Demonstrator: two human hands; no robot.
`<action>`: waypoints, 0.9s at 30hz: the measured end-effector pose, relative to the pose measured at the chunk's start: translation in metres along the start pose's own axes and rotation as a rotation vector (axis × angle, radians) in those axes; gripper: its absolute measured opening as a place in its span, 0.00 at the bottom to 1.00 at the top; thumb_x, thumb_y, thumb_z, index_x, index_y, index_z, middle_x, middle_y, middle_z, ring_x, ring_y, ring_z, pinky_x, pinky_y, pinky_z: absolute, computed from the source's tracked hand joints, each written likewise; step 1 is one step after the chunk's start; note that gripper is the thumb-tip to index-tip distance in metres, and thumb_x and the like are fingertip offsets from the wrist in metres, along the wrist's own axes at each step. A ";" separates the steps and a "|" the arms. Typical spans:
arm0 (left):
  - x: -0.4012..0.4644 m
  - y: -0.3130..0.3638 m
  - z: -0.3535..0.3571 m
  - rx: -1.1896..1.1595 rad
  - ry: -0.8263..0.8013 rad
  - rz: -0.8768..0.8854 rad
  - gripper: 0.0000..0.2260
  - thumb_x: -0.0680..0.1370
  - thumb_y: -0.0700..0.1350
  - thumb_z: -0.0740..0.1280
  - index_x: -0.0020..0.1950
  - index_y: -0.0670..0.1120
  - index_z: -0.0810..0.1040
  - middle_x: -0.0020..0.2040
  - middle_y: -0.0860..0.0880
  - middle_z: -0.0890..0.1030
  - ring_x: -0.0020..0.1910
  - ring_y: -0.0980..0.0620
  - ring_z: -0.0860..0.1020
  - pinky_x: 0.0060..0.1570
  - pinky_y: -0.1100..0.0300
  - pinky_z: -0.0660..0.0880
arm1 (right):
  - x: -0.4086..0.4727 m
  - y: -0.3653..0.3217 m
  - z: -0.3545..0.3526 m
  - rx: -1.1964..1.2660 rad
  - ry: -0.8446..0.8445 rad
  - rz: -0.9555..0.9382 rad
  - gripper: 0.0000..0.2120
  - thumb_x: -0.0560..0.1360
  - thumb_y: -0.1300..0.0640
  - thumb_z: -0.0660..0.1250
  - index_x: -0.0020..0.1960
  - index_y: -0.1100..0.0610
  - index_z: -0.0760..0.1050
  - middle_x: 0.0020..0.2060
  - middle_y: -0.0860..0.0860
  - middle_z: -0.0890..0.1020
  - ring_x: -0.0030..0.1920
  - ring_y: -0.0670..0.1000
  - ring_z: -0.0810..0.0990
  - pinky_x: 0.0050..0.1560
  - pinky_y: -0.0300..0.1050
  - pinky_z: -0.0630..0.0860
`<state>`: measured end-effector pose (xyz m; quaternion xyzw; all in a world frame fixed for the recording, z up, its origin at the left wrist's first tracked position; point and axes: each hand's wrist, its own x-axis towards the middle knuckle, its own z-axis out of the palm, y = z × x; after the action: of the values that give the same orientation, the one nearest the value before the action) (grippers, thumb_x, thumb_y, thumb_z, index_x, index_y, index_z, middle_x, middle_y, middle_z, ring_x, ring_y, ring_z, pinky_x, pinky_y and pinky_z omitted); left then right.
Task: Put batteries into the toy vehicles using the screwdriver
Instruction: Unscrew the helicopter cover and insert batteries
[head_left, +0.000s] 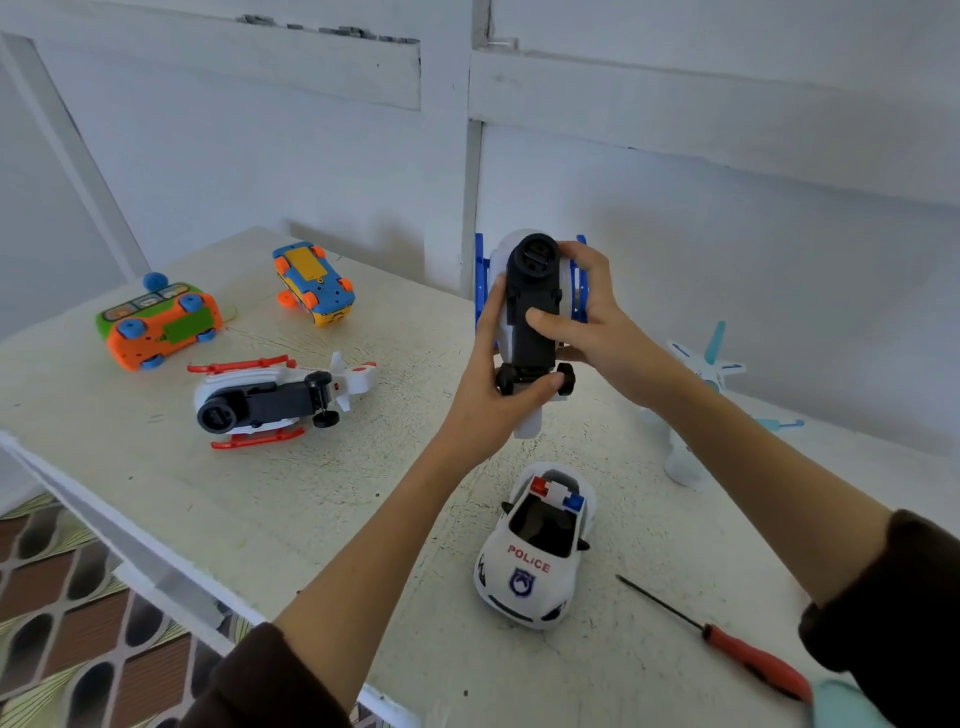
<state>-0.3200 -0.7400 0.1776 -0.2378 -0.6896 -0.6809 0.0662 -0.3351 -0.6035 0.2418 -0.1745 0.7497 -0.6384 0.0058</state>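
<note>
Both hands hold a blue-and-white toy helicopter (530, 312) above the worktop (363, 493), its black underside facing up. The left hand (493, 384) grips its wheeled end; the right hand (587, 322) wraps its side. The screwdriver (727, 644) lies below the right forearm, beside a police car (535, 551).

Both forearms are bare from the wrist to near the elbow. A dark brown sleeve (270, 680) is pushed up on the left arm, and a matching dark sleeve (893, 592) bunches on the right. The left hand (493, 384) and right hand (592, 322) wear no gloves.
</note>
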 end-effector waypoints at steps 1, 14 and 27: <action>0.000 -0.001 0.000 0.006 0.006 0.001 0.40 0.76 0.33 0.67 0.78 0.53 0.48 0.75 0.57 0.59 0.66 0.56 0.73 0.56 0.61 0.77 | -0.001 -0.001 -0.003 -0.044 -0.024 0.013 0.28 0.76 0.60 0.65 0.69 0.45 0.55 0.63 0.49 0.69 0.55 0.50 0.79 0.49 0.45 0.80; 0.005 -0.033 -0.013 0.086 0.078 0.029 0.40 0.77 0.38 0.69 0.77 0.57 0.47 0.79 0.54 0.52 0.72 0.49 0.66 0.61 0.58 0.75 | -0.119 0.025 -0.044 -0.759 0.095 0.120 0.13 0.73 0.57 0.68 0.57 0.54 0.75 0.47 0.48 0.79 0.45 0.43 0.78 0.47 0.30 0.75; 0.007 -0.058 -0.012 0.120 0.014 0.051 0.38 0.78 0.34 0.65 0.79 0.48 0.44 0.75 0.56 0.56 0.74 0.57 0.62 0.71 0.58 0.63 | -0.224 0.057 -0.055 -1.049 -0.192 0.561 0.18 0.69 0.55 0.72 0.57 0.56 0.74 0.49 0.49 0.72 0.46 0.46 0.71 0.45 0.36 0.67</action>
<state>-0.3533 -0.7474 0.1290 -0.2462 -0.7225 -0.6379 0.1024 -0.1524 -0.4836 0.1494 -0.0063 0.9781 -0.1387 0.1548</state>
